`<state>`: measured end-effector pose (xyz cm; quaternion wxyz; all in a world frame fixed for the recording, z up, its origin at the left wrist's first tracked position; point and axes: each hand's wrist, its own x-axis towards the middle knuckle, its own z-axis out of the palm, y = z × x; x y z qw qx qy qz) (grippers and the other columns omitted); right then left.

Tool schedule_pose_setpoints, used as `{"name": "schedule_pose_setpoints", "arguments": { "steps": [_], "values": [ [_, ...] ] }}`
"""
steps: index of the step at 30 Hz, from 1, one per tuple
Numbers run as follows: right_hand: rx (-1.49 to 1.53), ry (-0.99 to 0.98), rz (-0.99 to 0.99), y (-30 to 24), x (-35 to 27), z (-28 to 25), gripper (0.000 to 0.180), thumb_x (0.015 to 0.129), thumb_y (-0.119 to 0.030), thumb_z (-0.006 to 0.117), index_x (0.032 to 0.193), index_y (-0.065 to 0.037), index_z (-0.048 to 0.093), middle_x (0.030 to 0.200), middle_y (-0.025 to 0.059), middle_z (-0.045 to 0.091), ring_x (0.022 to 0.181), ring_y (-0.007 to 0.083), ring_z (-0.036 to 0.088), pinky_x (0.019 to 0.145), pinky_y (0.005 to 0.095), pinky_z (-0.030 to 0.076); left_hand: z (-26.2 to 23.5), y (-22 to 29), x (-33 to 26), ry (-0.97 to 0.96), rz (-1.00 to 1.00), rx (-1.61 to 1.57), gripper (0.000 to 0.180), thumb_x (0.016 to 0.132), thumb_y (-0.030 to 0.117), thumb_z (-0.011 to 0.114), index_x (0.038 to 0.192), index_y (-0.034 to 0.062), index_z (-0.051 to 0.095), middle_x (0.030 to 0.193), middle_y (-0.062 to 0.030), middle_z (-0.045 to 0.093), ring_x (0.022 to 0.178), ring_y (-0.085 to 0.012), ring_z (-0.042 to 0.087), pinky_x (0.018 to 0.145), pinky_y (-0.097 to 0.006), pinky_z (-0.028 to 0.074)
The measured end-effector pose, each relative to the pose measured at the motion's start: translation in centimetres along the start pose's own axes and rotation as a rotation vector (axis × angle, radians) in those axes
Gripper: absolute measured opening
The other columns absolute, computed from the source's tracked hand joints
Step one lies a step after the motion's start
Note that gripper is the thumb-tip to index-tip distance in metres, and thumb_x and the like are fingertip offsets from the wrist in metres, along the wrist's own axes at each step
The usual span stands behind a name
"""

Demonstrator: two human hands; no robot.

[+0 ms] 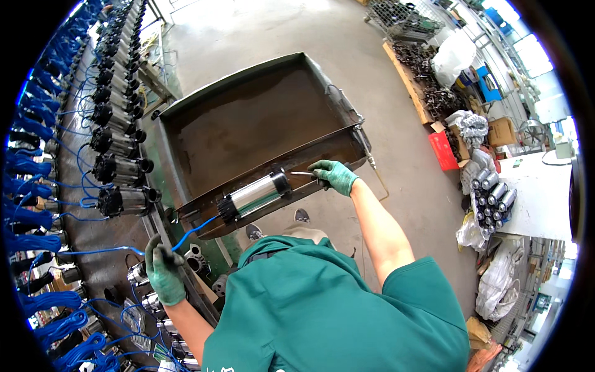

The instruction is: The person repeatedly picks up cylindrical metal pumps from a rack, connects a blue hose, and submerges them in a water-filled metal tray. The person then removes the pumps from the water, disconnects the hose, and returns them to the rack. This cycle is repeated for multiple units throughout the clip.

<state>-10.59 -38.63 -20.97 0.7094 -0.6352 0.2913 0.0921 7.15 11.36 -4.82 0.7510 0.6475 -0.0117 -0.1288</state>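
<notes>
A shiny cylindrical pump (255, 196) with black ends lies on the front ledge of a metal tank of brownish water. From its left end a blue cable (197, 230) runs to my left hand (164, 271), in a green glove, whose fingers are closed on it. Beyond that hand the cable continues left toward the racked coils. My right hand (338, 177), gloved in green too, grips a slim metal rod (302, 173) that points at the pump's right end. Whether the rod touches the pump I cannot tell; the fingers hide its rear part.
The tank's rim (235, 75) rises beyond the ledge, with a thin pipe (379, 177) at its right. A long row of similar pumps (118, 144) and blue cable coils (37, 217) fills the left. Several metal cylinders (493, 197), a red box (442, 150) and bags stand at right.
</notes>
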Motion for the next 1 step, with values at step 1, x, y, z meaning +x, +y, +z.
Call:
{"name": "schedule_pose_setpoints", "arguments": {
  "steps": [1],
  "values": [
    [0.146, 0.087, -0.024, 1.47, -0.39, -1.45, 0.033, 0.105, -0.018, 0.065, 0.137, -0.008, 0.066, 0.09, -0.0013, 0.069, 0.074, 0.0089, 0.065, 0.062, 0.0265, 0.054, -0.46, -1.22, -0.22, -0.066, 0.024, -0.072, 0.046, 0.104, 0.035, 0.068, 0.139, 0.0063, 0.062, 0.088, -0.0037, 0.058, 0.068, -0.0152, 0.059, 0.064, -0.03, 0.054]
  ]
}}
